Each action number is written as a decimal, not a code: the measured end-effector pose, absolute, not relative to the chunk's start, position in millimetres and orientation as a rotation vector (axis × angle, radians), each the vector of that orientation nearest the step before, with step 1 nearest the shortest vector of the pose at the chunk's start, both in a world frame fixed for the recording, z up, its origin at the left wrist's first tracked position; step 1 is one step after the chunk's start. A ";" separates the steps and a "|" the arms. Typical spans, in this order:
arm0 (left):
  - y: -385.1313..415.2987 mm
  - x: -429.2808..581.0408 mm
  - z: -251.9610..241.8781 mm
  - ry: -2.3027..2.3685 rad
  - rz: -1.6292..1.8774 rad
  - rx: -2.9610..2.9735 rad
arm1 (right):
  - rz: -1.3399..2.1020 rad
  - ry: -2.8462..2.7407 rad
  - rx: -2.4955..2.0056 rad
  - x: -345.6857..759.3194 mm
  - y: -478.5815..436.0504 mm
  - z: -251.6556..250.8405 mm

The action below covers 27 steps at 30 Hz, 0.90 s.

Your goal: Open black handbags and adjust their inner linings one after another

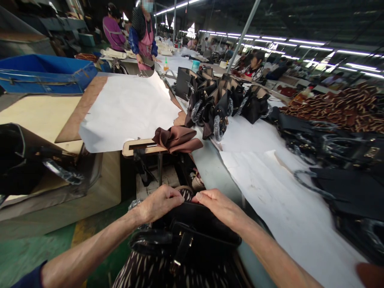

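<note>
A black handbag (207, 230) with gold-coloured fittings rests on my lap, over patterned dark cloth. My left hand (162, 202) pinches the bag's far upper edge between thumb and fingers. A short way to the right, my right hand (214, 204) pinches the same edge. The bag's plastic-wrapped handle (151, 240) lies toward its left side. Just beyond my hands, a slotted wooden piece (129, 149) stands on a metal post, with brown satiny fabric (180, 139) bunched over its right end.
Several black handbags (222, 100) stand on the white-covered table (258, 196) to the right, with more black bags (354, 192) nearer. Another black bag (18, 160) sits left. A blue bin (39, 72) lies behind it. A masked co-worker (147, 40) stands across the table.
</note>
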<state>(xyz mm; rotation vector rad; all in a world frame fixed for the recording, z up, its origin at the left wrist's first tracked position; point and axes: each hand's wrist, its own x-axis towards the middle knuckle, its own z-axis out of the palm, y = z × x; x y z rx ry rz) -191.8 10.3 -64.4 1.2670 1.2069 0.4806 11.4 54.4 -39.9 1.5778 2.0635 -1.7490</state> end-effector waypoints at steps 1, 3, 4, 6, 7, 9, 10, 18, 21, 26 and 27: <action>10.4 -191.3 -63.5 1.207 0.481 1.270 | -1.753 2.057 1.563 11.9 54.1 -40.4; 10.6 -190.0 -61.7 1.213 0.477 1.280 | -1.749 2.067 1.495 11.6 52.6 -40.3; 10.5 -189.4 -60.8 1.222 0.475 1.290 | -1.738 2.089 1.454 10.8 51.7 -39.9; 9.6 -188.4 -59.6 1.250 0.474 1.316 | -1.692 2.154 1.391 8.7 50.0 -38.3; 8.8 -188.0 -59.6 1.262 0.475 1.327 | -1.654 2.182 1.381 7.3 49.5 -37.2; 6.8 -187.5 -60.7 1.283 0.481 1.348 | -1.559 2.232 1.394 4.2 48.9 -34.7; 5.7 -187.4 -61.6 1.293 0.486 1.359 | -1.519 2.253 1.402 2.5 48.8 -33.4; -0.9 -188.9 -60.7 1.307 0.520 1.267 | -1.346 2.416 1.412 -6.3 42.7 -26.3; -2.1 -188.3 -57.3 1.284 0.521 1.265 | -1.448 2.404 1.341 -8.4 41.5 -24.5; -2.8 -182.5 -54.4 1.376 0.538 1.341 | -1.367 2.443 1.384 -21.1 39.9 -24.6; -3.0 -182.5 -53.7 1.396 0.541 1.333 | -1.327 2.461 1.393 -23.6 39.3 -25.3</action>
